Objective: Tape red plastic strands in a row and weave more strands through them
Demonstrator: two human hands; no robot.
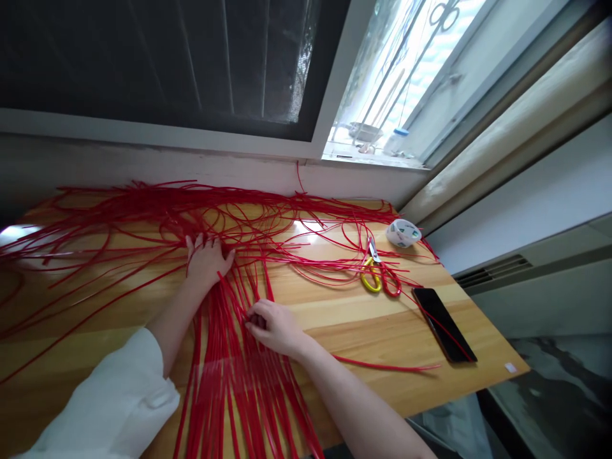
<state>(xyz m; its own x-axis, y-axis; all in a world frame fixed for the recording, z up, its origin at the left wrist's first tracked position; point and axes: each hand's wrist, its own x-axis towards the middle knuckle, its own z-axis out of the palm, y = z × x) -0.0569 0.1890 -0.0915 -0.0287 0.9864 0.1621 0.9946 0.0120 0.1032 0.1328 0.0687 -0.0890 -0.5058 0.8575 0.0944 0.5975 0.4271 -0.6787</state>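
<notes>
Thin red plastic strands (215, 331) fan out toward me across the wooden table, with a band of clear tape (224, 376) lying over them. My left hand (206, 260) presses down on the top of this fan, palm low and fingers spread apart. To its lower right, my right hand (272, 326) has its fingers curled in a pinch on a red strand at the right part of the fan. The tips of its fingers are partly hidden. More strands cross sideways beneath my left hand.
A long heap of loose red strands (157, 201) runs along the wall. On the right lie scissors (375, 271) with yellow and red handles, a roll of tape (404, 233) and a black phone (442, 325) crossed by a strand. The table's right edge (488, 338) slants nearby.
</notes>
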